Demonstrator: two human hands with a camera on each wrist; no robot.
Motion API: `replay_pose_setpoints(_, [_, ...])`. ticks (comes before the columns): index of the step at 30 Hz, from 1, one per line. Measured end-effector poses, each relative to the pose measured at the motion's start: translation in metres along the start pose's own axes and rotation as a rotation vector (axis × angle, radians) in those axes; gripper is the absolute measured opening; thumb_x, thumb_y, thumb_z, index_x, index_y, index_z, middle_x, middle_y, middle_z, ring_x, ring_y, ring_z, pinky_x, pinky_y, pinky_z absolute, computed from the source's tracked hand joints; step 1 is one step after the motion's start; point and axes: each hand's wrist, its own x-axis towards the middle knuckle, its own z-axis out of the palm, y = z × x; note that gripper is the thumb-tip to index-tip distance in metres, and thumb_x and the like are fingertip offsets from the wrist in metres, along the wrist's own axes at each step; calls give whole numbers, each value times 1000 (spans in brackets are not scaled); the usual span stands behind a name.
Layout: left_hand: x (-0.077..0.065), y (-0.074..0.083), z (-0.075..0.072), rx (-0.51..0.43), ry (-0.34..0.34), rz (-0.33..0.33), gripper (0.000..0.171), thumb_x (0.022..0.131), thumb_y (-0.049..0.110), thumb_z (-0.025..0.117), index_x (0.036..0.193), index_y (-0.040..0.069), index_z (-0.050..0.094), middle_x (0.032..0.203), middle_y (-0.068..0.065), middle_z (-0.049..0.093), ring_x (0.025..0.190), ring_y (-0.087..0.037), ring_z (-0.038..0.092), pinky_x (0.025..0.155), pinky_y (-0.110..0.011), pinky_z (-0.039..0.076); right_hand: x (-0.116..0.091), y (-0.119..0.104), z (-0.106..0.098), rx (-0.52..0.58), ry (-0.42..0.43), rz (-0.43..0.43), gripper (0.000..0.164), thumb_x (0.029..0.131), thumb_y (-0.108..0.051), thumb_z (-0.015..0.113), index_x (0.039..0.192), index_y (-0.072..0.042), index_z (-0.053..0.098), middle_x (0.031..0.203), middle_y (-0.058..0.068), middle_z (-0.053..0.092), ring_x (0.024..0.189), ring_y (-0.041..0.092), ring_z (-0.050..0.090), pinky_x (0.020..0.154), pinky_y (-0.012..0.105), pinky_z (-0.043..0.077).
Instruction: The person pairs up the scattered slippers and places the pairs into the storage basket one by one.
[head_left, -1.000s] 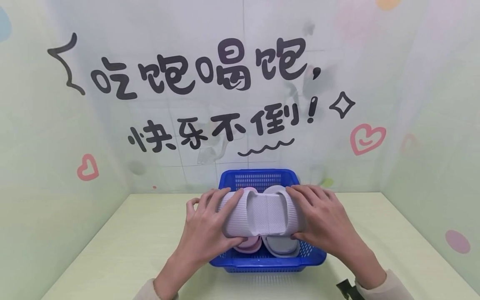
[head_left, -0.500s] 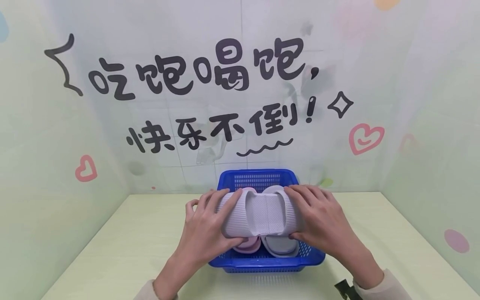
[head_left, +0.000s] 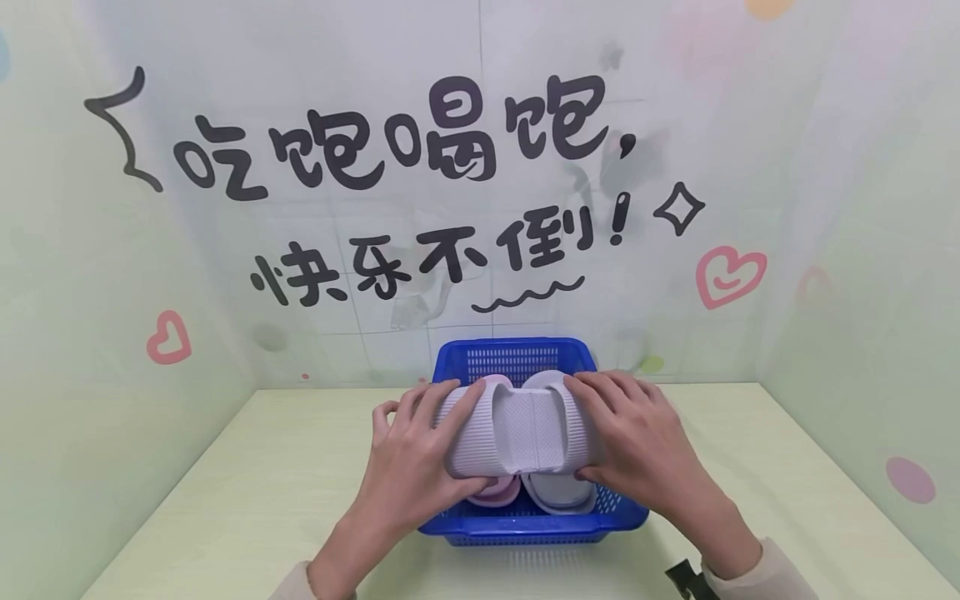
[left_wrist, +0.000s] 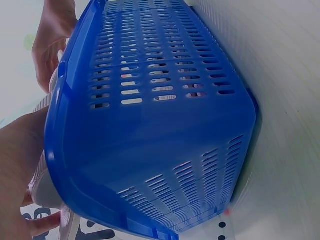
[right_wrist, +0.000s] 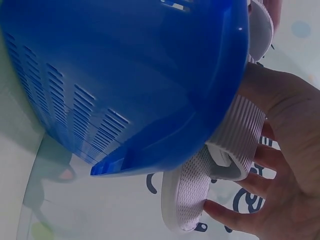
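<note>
Over the blue plastic basket (head_left: 534,525), two pale lilac slippers with ribbed straps sit side by side, their dotted insoles meeting at a middle seam. My left hand (head_left: 408,454) grips the left slipper (head_left: 472,437), fingers across its strap and thumb at the near side. The right slipper (head_left: 577,421) is held by my right hand (head_left: 648,454) in the same way. In the right wrist view, fingers curl around the ribbed strap (right_wrist: 242,135) beside the basket rim. Below them in the basket lie a pink slipper (head_left: 495,493) and a grey slipper (head_left: 558,492), partly hidden.
The basket stands on a pale wooden table (head_left: 300,475), close to the back wall (head_left: 375,350) with black lettering. Side walls (head_left: 862,375) rise at left and right. A dark strap piece (head_left: 686,579) shows at my right sleeve.
My right hand has shifted very slightly left with its slipper. The head view has turned a touch to the right; both hands keep their hold over the basket.
</note>
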Motion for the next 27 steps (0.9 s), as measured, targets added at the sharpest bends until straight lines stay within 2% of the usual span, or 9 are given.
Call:
replay_pose_setpoints(5, [0, 1, 0, 5, 4, -6, 118, 51, 68, 93, 155, 35, 46, 138, -5, 59, 124, -34, 57, 88, -53, 44, 0, -1, 0, -1, -8, 11, 118, 40, -52, 103, 142, -12, 58, 134, 10, 66, 120, 34, 61, 90, 55, 56])
replay_pose_setpoints(11, [0, 2, 1, 1, -3, -7, 119, 52, 68, 93, 156, 36, 44, 138, -4, 59, 124, -32, 56, 88, -52, 44, 1, -1, 1, 5, -4, -15, 118, 40, -47, 105, 142, -12, 58, 136, 9, 65, 122, 34, 60, 93, 56, 55])
replay_pose_setpoints(18, [0, 3, 1, 9, -7, -16, 119, 53, 70, 91, 156, 37, 43, 138, -5, 59, 124, -31, 55, 88, -52, 44, 0, -2, 1, 2, -1, -1, 118, 41, -54, 103, 142, -12, 59, 135, 9, 66, 120, 33, 61, 92, 55, 56])
replay_pose_setpoints(27, [-1, 4, 2, -2, 1, -9, 119, 53, 70, 91, 157, 36, 43, 137, -5, 59, 124, -32, 56, 88, -52, 44, 1, -2, 1, 29, 28, -29, 116, 38, -44, 106, 139, -10, 60, 133, 9, 66, 119, 31, 61, 91, 50, 60])
